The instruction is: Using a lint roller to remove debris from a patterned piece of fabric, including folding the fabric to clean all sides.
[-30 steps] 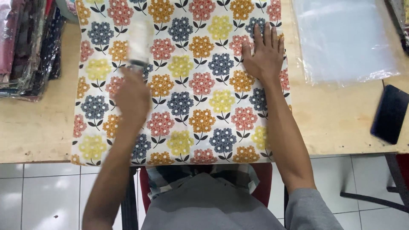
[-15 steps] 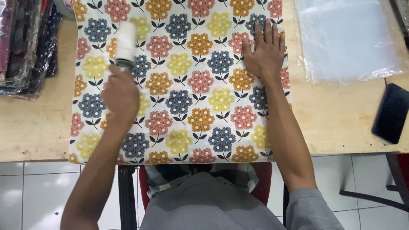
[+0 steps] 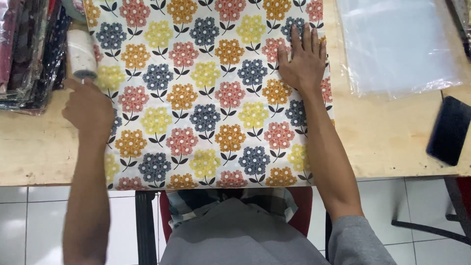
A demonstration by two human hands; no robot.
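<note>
On the table: pale wooden top, near edge running across the lower part of the view, white floor tiles below it.
Cloth: flowered fabric spread flat over the middle of the table, cream ground with pink, yellow, orange and slate-blue blooms; lower hem lying along the near edge, upper part running out past the far edge of view.
Left hand: at the left edge of the fabric, knuckles up, grip curled and pressed together around the handle of a lint roller (handle itself mostly hidden under the fingers).
Roller: white cylinder pointing away from the body, lying just past the fabric's left border, beside the stacked goods at the table's left end.
Right hand: palm down on the fabric toward its right edge, grip spread wide, fingers flat and pointing to the far side, holding nothing, only pressing the cloth.
Left end of table: pile of folded fabrics in clear wrapping, dark and reddish prints, touching or nearly touching the roller (cannot tell which).
Far right corner: clear plastic bag lying flat, well apart from the right hand.
Right edge: black phone, face down or dark, tilted, near the table's near edge.
Below the table: grey sleeve and checked garment, dark chair frame.
</note>
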